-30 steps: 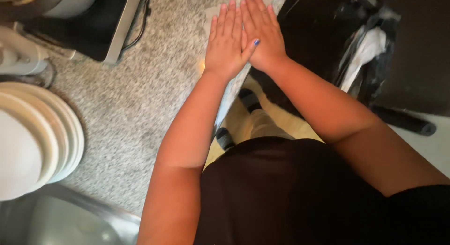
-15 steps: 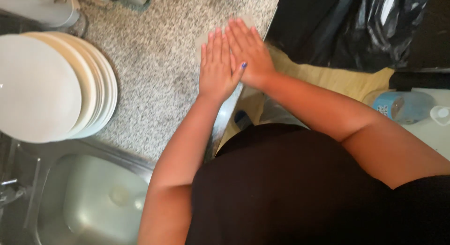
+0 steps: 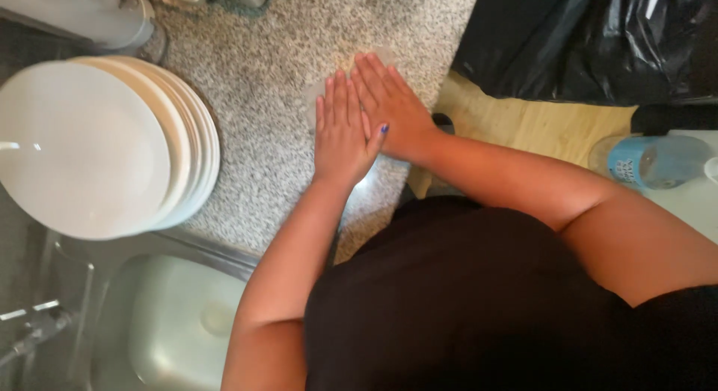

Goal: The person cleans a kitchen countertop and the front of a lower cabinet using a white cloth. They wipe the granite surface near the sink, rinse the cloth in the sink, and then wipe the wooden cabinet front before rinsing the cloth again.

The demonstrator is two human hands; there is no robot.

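While both palms lie flat, fingers straight and together, the left hand [image 3: 340, 133] and right hand [image 3: 393, 107] press a thin translucent sheet [image 3: 318, 92] onto the speckled granite countertop [image 3: 262, 77], beside stacked round white plates [image 3: 97, 144].

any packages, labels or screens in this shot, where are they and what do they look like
Plastic bottle: far right, lying beside the white surface; clear, with a blue label band.
Bin bag: top right, on the floor past the speckled counter; glossy black, crumpled.
No screens or signs in view.
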